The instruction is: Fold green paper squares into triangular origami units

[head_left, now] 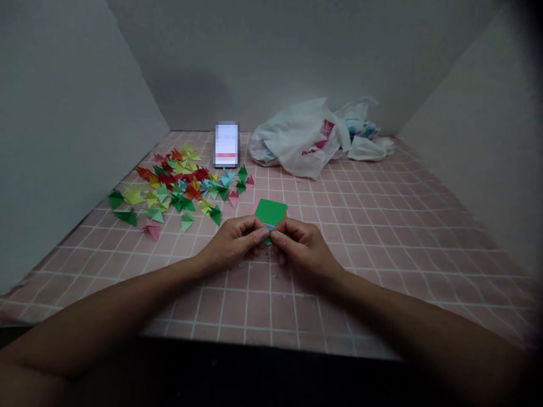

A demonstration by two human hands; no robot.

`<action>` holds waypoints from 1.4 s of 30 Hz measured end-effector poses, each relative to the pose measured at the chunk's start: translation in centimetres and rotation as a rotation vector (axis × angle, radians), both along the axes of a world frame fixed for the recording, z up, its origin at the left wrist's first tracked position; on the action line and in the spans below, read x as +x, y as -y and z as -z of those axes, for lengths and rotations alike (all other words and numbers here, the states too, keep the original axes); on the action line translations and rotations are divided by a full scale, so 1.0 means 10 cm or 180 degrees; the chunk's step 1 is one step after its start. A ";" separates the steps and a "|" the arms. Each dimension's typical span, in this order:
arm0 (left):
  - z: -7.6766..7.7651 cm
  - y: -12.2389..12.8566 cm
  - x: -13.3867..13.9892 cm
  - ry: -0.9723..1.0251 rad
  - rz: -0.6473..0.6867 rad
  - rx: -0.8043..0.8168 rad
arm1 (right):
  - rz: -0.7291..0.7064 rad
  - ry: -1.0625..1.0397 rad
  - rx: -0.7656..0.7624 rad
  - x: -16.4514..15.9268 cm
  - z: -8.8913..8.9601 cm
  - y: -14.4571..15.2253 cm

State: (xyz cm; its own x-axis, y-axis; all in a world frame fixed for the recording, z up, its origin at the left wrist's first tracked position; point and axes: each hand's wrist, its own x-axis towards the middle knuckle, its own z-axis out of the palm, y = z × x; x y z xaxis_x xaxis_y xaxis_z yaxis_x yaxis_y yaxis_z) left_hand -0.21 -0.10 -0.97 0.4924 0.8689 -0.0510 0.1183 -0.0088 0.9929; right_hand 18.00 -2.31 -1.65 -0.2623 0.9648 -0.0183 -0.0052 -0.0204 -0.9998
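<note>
Pink checked tablecloth (382,237), grey walls (271,51). Your left hand (237,238) and right hand (307,249) pinch 1 small green paper piece (267,241) between fingertips, just nearer you than the square paper stack (271,212). Folded paper shapes (194,190) lie scattered to your left.

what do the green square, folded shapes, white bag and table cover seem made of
Green square: probably matte paper, flat and evenly coloured. Folded shapes: matte paper, judging by crisp points and creases. White bag: likely thin plastic film, crinkled and slightly see-through. Table cover: low-sheen cloth or soft vinyl; its wrinkles fit either.
</note>
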 end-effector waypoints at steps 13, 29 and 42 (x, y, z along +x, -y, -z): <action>-0.01 0.00 0.01 0.0033 0.0090 -0.0268 | 0.0033 0.0322 0.0391 0.02 0.00 0.00; 0.02 -0.02 0.03 -0.0107 -0.0058 0.0033 | 0.0041 0.0711 0.1073 0.05 0.06 -0.19; -0.08 -0.11 0.11 0.0448 -0.0677 -0.0239 | 0.0160 -0.0387 0.0060 -0.02 0.11 -0.30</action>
State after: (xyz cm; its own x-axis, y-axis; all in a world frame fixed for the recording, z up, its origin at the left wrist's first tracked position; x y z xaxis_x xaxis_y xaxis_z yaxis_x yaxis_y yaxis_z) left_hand 0.90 0.98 -0.20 0.3058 0.9500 -0.0633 -0.0297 0.0759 0.9967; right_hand 17.77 0.71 -2.72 -0.2128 0.9767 0.0289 -0.1268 0.0017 -0.9919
